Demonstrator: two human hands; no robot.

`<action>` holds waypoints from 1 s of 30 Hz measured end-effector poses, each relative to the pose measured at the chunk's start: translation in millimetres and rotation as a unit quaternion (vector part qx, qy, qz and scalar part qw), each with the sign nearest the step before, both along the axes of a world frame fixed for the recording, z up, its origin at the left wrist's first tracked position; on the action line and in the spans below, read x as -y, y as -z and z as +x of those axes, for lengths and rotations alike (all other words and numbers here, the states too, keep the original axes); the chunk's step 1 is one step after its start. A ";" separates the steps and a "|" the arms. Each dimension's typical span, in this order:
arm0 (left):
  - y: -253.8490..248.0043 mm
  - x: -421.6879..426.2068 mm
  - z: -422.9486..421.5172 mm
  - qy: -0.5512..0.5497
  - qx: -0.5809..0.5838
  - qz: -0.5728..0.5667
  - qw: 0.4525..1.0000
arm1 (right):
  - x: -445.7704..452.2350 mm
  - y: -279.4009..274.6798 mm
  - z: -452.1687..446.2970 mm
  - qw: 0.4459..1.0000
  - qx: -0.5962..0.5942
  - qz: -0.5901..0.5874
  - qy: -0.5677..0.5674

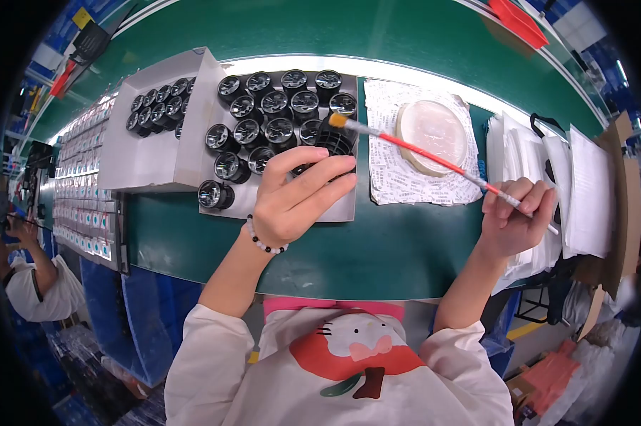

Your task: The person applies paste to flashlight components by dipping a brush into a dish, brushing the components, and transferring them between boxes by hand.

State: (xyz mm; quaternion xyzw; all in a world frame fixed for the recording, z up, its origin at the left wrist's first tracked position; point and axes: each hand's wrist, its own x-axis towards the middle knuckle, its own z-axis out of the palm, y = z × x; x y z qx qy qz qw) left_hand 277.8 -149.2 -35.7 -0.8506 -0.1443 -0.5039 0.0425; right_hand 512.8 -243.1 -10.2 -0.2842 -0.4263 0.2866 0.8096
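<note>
My right hand (516,216) grips the white end of a thin red-handled brush (434,157), whose yellowish bristle tip points left over the black parts. My left hand (303,192), wearing a beaded bracelet, reaches over the near right part of a white tray (285,211). Its fingers are bent around a spot by a black grid-like piece (335,140); what they hold, if anything, is hidden. Several round black parts with shiny tops (274,104) stand in the tray. Right of it, a round shallow dish (434,133) lies on printed paper (391,186).
A white box (146,160) with more black parts stands at the left, beside rows of small labelled pieces (86,170). White bags (526,149) and a cardboard box (622,206) are at the right. Another person's arm (42,259) shows far left.
</note>
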 end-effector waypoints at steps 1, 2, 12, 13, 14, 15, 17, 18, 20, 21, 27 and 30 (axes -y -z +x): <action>0.9 -0.1 0.5 -0.001 0.002 0.003 1.000 | -0.1 1.3 -0.1 1.000 0.011 -0.008 0.002; 1.7 -0.3 0.5 -0.003 0.003 0.005 1.000 | 0.2 2.5 0.9 1.000 0.028 -0.013 0.005; 0.8 2.6 1.1 0.018 -0.007 0.002 1.000 | 1.6 -0.6 9.0 1.000 -0.016 0.005 -0.009; 1.2 2.6 1.4 0.019 -0.006 0.003 1.000 | 0.3 -0.6 4.7 1.000 -0.006 -0.006 -0.004; 1.7 1.9 1.6 0.019 -0.004 0.004 1.000 | -0.4 -0.6 2.7 1.000 0.004 -0.016 0.001; 2.4 1.5 2.0 0.020 -0.004 0.005 1.000 | -0.2 -0.4 3.6 1.000 0.007 -0.012 -0.002; 4.0 2.4 3.2 0.018 0.001 -0.001 1.000 | 1.1 0.2 6.6 1.000 0.011 -0.003 -0.008; 4.5 2.9 3.3 0.016 0.003 -0.003 1.000 | 2.7 0.1 10.4 1.000 0.013 0.004 -0.010; 5.4 2.9 2.8 0.015 0.005 0.000 1.000 | 6.2 -0.6 19.8 1.000 0.016 0.019 -0.011; 5.4 2.5 2.9 0.015 0.006 0.002 1.000 | 6.4 -0.8 21.5 0.999 0.009 0.034 -0.019; 1.4 1.9 2.1 0.028 0.002 -0.003 1.000 | 6.3 -5.1 19.4 0.995 0.096 0.021 0.004; 1.2 -0.5 1.2 0.025 0.005 0.000 1.000 | 6.3 0.4 33.8 0.986 0.153 0.011 -0.070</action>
